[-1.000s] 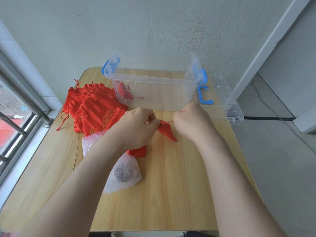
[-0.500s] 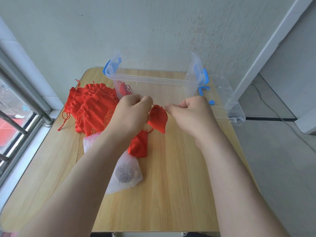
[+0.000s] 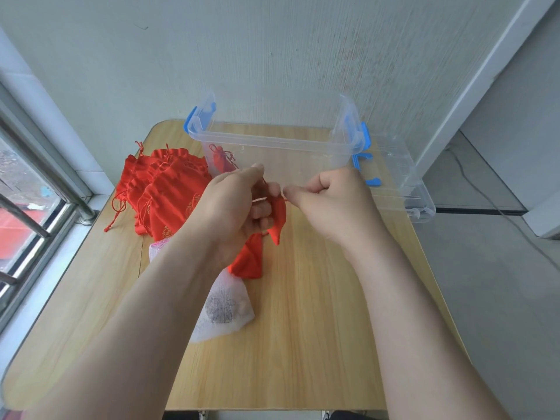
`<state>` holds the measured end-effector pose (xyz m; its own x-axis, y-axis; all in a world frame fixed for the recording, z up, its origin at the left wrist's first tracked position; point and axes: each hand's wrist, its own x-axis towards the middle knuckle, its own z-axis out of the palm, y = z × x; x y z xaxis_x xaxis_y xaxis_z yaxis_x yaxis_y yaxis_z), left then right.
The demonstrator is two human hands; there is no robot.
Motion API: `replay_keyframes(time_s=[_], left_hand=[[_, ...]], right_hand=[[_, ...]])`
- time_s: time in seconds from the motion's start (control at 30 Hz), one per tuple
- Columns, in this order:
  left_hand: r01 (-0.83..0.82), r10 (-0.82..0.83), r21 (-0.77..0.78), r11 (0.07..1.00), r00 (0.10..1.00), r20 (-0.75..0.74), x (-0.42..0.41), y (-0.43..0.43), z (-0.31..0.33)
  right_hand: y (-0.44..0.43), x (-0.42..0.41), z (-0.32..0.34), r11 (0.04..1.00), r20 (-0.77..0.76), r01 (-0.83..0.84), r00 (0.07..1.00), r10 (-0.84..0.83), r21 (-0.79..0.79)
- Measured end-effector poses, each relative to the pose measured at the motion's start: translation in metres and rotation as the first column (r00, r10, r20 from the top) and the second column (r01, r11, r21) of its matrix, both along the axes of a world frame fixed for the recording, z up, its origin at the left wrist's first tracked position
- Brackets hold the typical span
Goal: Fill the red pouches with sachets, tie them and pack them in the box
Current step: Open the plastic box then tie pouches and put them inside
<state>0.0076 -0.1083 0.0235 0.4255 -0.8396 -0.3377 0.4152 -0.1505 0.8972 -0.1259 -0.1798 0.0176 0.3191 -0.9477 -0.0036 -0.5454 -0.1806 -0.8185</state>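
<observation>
Near edge: bare wooden surface, both forearms reaching in over it.

White mesh sachet lies flat on the surface below the left wrist, with dark contents showing through the mesh. A flat red pouch lies just beyond it, overlapping its far end and partly hidden under the left hand.

Held pouch: off the surface, hanging neck-up between the two hands, body tilted down and to the right. Left fingers are curled and touch the pouch's left side near the neck. Right hand is fisted, with thumb and forefinger pressed together on the drawstring right at the neck. The hands are nearly touching.

Left of the hands: pile of red pouches, cords trailing toward the window side.

Far: clear box with blue latches, open. One tied pouch sits in its left end. Clear lid lies just right of the box.
</observation>
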Motion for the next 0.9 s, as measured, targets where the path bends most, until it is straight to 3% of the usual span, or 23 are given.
replay_keyframes(time_s=[0.17, 0.3, 0.53, 0.9], left_hand=[[0.077, -0.102, 0.090, 0.993, 0.940, 0.325, 0.0007, 0.0019, -0.0053], [0.197, -0.202, 0.059, 0.979, 0.870, 0.450, -0.0025, 0.0066, -0.0031], [0.183, -0.176, 0.039, 0.982, 0.833, 0.524, -0.0014, 0.0041, -0.0076], [0.165, -0.147, 0.010, 0.986, 0.846, 0.512, 0.0036, 0.0069, -0.0080]], right_hand=[[-0.0010, -0.0002, -0.0024, 0.996, 0.036, -0.088, 0.995, 0.088, -0.022], [-0.0007, -0.0004, 0.0000, 0.985, 0.131, -0.169, 0.976, 0.172, -0.032], [0.0000, -0.0018, 0.0016, 0.978, 0.149, -0.204, 0.967, 0.208, -0.042], [0.0020, -0.0012, 0.0053, 0.996, 0.091, -0.085, 0.992, 0.088, -0.042]])
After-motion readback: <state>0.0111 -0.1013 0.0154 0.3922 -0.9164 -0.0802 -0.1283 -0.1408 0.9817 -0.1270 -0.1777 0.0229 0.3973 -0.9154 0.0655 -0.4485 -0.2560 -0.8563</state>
